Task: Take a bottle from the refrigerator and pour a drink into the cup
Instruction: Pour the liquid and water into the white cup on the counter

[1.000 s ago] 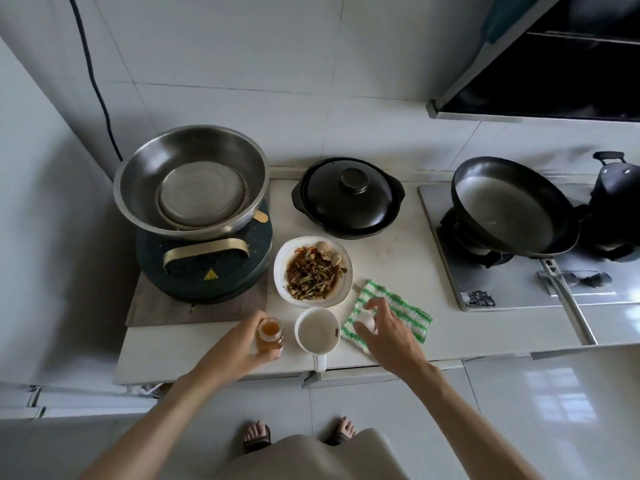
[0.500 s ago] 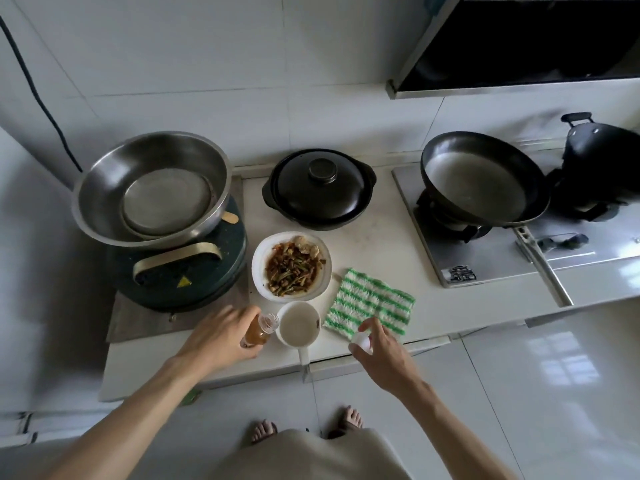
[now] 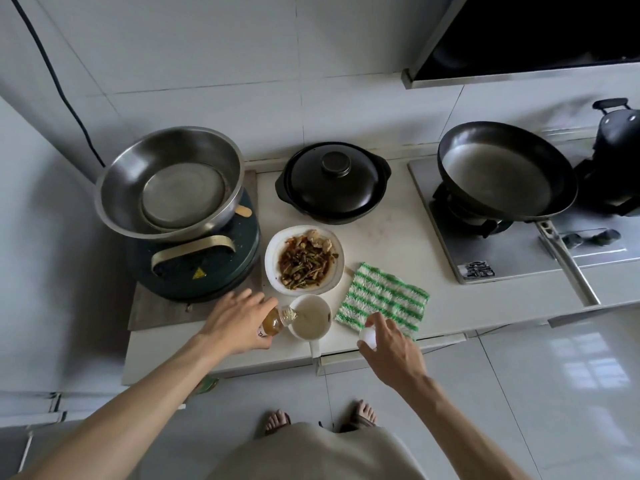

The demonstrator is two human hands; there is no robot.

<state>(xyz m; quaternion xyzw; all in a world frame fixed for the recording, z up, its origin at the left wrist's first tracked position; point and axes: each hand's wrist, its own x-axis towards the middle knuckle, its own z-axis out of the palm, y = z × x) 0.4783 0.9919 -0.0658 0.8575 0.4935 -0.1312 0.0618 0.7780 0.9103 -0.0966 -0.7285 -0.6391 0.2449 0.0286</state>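
Bottle (image 3: 277,320) tipped by left hand (image 3: 239,320) into cup (image 3: 310,317) at 3 o'clock; right hand (image 3: 388,341) pinches cap (image 3: 367,336) aside.

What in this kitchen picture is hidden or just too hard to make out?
Head view, the only one:
- Bottle: the left hand covers most of it, so its label and fill level are unreadable.
- Small white thing, perhaps the cap: half hidden in the right hand.
- Black pot: the lid hides its contents.
- Dark kettle-like item: cut off by the right edge.
- Cup: whether liquid is flowing is too small to tell.
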